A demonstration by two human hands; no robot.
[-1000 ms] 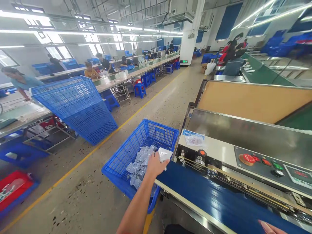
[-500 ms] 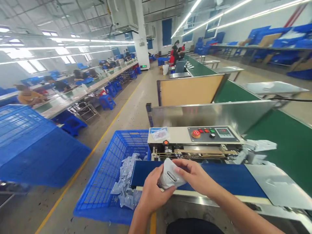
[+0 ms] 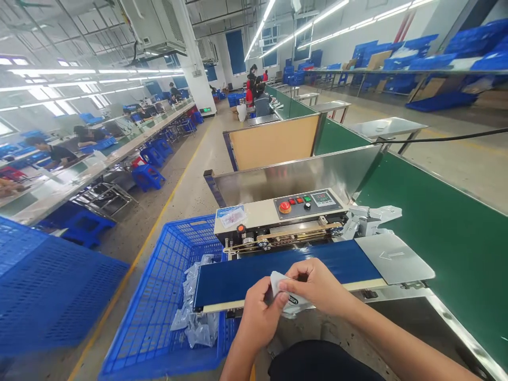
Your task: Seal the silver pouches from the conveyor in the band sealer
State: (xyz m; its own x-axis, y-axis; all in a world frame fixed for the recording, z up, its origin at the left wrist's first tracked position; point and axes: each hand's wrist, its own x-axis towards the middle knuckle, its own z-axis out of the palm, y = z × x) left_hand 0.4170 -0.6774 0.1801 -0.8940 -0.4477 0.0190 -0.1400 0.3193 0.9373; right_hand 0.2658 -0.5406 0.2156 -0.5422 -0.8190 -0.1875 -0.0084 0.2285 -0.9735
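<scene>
The left hand (image 3: 260, 320) and right hand (image 3: 317, 283) close together on a small white plastic pouch (image 3: 291, 296), its long axis running 10 to 4 o'clock, just below the dark blue conveyor belt (image 3: 349, 259).

You hold a small white plastic bag (image 3: 291, 299) in both hands. Your left hand (image 3: 262, 320) grips its lower side, and your right hand (image 3: 315, 286) pinches its top corner between your thumb and fingers (image 3: 305, 270). The bag is soft and bent, not flat, and it shines a little. It has dark letters on it, but they are too small and curved to read. A thin see-through edge hangs down under it. You hold it up in the air, just in front of the blue belt (image 3: 337, 259), and it is not lying on the belt.
</scene>
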